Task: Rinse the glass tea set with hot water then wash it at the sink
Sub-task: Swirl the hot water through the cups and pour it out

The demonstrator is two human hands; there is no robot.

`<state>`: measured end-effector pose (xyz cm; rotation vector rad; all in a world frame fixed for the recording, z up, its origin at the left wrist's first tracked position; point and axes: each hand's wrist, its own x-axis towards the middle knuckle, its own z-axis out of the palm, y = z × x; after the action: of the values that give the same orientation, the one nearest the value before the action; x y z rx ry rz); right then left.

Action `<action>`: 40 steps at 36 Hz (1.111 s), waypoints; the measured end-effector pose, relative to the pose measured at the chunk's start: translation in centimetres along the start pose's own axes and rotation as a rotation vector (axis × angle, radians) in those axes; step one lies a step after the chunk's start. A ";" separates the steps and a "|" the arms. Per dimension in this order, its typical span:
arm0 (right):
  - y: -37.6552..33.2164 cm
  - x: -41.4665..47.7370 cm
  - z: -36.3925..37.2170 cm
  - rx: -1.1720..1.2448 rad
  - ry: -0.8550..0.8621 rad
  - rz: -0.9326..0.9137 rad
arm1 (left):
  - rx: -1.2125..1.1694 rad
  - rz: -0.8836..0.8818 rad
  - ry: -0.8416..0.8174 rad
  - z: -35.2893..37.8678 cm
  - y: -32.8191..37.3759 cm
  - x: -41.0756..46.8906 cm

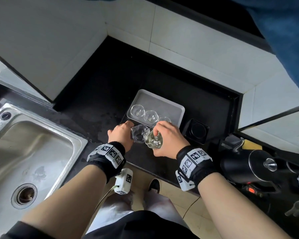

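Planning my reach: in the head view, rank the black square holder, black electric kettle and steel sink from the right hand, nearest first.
1. Black square holder, just right of the right hand.
2. Black electric kettle, farther right and nearer the person.
3. Steel sink, far to the left.

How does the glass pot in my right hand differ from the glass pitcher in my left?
The pot is tipped toward the pitcher; the pitcher sits upright. The pot holds pale liquid; the pitcher looks nearly empty. Both are clear glass.
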<state>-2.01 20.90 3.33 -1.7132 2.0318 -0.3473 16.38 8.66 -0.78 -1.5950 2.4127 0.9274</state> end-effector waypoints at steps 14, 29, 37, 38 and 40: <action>-0.7 0.9 -0.2 -0.155 -0.065 0.023 | 0.066 -0.107 -0.039 0.1 0.3 -0.1; -2.0 1.7 -1.2 -0.266 -0.156 0.031 | 0.151 -0.163 -0.093 -0.4 0.4 -0.5; -2.3 1.8 -1.7 -0.281 -0.184 0.045 | 0.186 -0.154 -0.142 -0.1 0.2 -0.6; -2.3 1.7 -1.8 -0.283 -0.188 0.045 | 0.182 -0.150 -0.144 0.0 0.2 -0.7; -2.5 1.7 -1.8 -0.287 -0.196 0.048 | 0.161 -0.131 -0.139 0.1 0.1 -0.6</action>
<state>-1.01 18.57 5.75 -1.7779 2.0482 0.1314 16.58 9.26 -0.58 -1.5549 2.1994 0.7736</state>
